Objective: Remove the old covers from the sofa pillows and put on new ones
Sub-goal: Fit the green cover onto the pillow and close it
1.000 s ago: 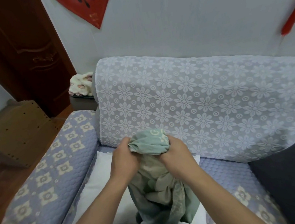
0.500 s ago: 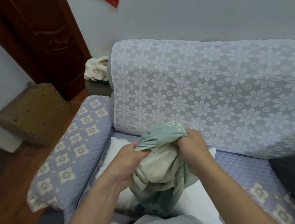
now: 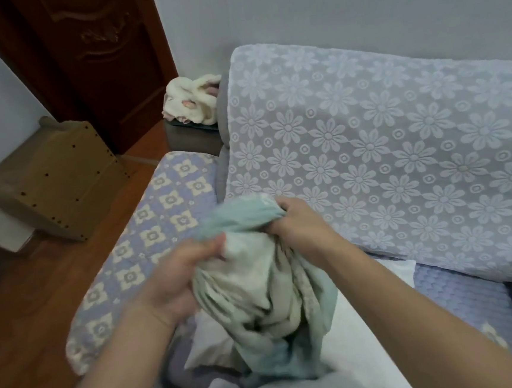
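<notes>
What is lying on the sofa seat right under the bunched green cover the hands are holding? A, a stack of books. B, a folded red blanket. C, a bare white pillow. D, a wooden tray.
C: a bare white pillow lies on the sofa seat beneath the green cover, which the left hand and right hand both grip.

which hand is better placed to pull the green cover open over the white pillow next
Probably the left hand: it grips the green cover lower, nearest the white pillow. The right hand holds the top edge.
</notes>
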`<act>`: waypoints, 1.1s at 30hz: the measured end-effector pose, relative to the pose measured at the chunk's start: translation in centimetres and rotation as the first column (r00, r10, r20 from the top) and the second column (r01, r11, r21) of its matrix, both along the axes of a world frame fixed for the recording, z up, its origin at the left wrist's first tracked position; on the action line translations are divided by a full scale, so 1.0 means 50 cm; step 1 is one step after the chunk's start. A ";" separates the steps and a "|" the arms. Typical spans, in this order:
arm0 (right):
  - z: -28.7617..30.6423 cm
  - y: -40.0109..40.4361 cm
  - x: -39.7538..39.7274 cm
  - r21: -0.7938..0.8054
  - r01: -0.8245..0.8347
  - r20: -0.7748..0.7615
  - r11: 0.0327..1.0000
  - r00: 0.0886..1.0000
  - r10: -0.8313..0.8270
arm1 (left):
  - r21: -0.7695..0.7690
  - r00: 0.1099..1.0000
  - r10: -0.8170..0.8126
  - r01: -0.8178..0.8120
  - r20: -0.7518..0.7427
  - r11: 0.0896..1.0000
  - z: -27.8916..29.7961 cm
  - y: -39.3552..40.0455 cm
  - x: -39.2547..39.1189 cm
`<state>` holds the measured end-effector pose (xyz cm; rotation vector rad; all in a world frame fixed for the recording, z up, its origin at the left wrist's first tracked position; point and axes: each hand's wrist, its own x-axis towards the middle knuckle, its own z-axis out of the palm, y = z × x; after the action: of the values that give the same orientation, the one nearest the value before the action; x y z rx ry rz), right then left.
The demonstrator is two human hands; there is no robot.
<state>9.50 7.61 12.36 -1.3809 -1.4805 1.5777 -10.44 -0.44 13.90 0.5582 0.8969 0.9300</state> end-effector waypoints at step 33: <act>-0.627 0.094 -0.184 -0.043 -0.221 0.623 0.974 0.757 0.199 | -0.337 0.685 -0.036 -0.311 -0.727 0.888 -0.533 0.079 -0.399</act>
<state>0.30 12.33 -18.97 -1.8907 -2.1007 1.2507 -30.40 3.50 -12.75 0.4579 1.8498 0.5878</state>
